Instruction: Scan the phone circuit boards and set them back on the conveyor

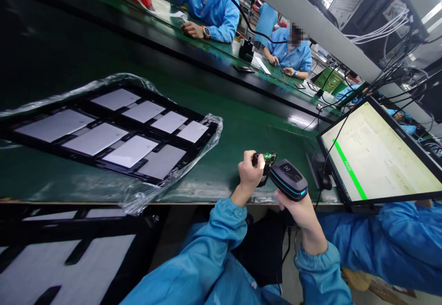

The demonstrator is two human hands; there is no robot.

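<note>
My left hand (pixel 251 172) is closed around a small dark device with a circuit board (pixel 269 158) showing green at its top, held over the bench's front edge. Just to its right, my right hand (pixel 288 204) grips the handle of a black barcode scanner (pixel 289 179) with a lit blue stripe. The scanner's head is close to the device; its handle is mostly hidden by my fingers. To the left lies a black tray (pixel 100 155) wrapped in clear plastic, with several flat silver-grey panels (pixel 131 151) set in its pockets.
At right a monitor (pixel 383 153) shows a green bar reading PASS, with cables hanging over it. Another tray (pixel 69 268) of panels sits at lower left. Across the green bench (pixel 241 132), co-workers in blue smocks (pixel 221 15) handle small parts. A blue sleeve (pixel 380 245) is at right.
</note>
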